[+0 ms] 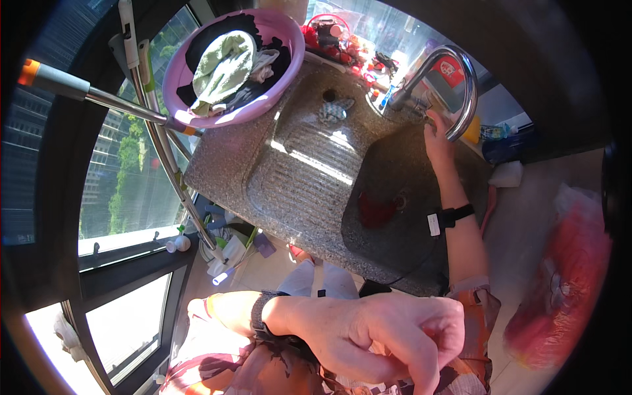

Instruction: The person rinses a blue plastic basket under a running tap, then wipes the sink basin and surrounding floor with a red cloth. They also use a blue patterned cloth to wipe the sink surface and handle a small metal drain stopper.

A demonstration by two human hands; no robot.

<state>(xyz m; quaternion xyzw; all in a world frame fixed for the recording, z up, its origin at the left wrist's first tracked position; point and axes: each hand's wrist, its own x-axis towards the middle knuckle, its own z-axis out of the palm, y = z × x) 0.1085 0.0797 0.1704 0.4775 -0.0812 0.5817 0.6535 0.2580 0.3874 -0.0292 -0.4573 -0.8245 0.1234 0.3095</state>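
Observation:
My right hand (438, 138) reaches to the base of the chrome gooseneck faucet (468, 74), its fingers at the handle beside the spout; whether they grip it cannot be told. My left hand (390, 331) is held near my chest, close to the camera, its fingers curled; nothing shows in it. In front of me is a speckled stone sink (296, 217) with a ridged washboard and a deep basin. A red cloth (375, 210) lies in the shaded basin near the drain. A checked cloth (335, 111) lies above the ridges.
A pink plastic basin (291, 64) with dark and pale green cloths stands at the sink's back left. Metal poles (158, 123) lean by the window. Red items (340, 42) crowd the back ledge. A red plastic bag (558, 301) is at the right, and a white block (507, 174) by the sink's right edge.

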